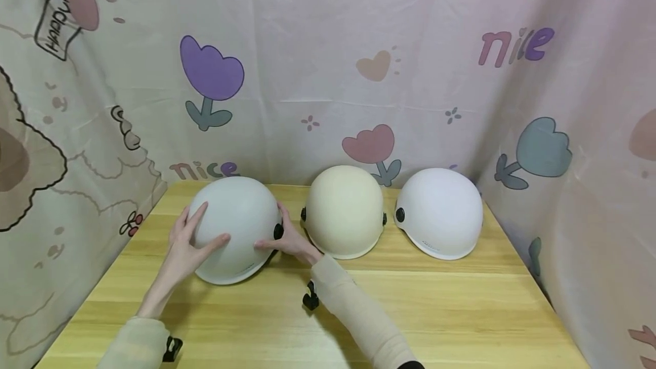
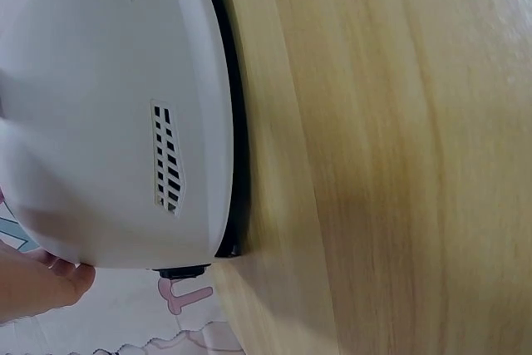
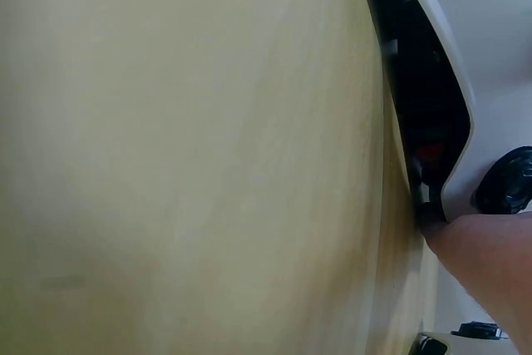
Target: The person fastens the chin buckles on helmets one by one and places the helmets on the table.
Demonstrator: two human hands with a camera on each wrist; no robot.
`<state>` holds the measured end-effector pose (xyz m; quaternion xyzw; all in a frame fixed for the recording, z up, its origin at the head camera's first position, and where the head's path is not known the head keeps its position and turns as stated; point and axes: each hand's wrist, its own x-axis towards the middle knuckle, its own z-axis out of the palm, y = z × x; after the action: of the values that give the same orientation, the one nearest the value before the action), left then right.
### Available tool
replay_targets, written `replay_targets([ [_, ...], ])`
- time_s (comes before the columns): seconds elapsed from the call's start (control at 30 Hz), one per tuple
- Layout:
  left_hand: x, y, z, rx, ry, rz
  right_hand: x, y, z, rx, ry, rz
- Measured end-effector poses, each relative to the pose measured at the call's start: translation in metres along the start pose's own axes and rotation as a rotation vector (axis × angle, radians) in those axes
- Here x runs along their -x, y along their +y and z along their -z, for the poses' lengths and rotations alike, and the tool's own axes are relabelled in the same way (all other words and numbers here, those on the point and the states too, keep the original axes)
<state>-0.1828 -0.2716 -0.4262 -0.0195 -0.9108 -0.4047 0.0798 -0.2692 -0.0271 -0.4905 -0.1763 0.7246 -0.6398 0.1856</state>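
On the left of the table sits a light grey helmet (image 1: 236,201), its dome up, held between both hands. My left hand (image 1: 181,249) grips its left side, thumb and forefinger spread over the shell. At the right side, my right hand (image 1: 293,239) holds it with the thumb on the front and fingers wrapped behind, beside a black round fitting (image 1: 278,231). The left wrist view shows slotted vents (image 2: 168,160) near the rim of the helmet. Seen from the right wrist, the dark inside (image 3: 424,81) shows beneath the raised curve of the rim.
A cream helmet (image 1: 344,209) stands just right of my right hand, and a white helmet (image 1: 441,212) beyond it. All rest on a wooden table (image 1: 410,306). Printed curtain (image 1: 307,73) hangs behind and along both sides. Black wrist mounts (image 1: 172,349) show under the sleeves.
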Motion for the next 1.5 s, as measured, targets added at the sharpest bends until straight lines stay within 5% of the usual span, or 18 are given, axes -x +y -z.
replay_targets([
  [0.7, -0.005, -0.001, -0.006, -0.051, 0.041, -0.032, -0.003, -0.004, -0.001, -0.007, 0.014, -0.044],
  [1.5, -0.029, -0.009, -0.003, 0.003, 0.092, 0.001, -0.012, -0.017, -0.020, 0.140, 0.200, 0.042],
])
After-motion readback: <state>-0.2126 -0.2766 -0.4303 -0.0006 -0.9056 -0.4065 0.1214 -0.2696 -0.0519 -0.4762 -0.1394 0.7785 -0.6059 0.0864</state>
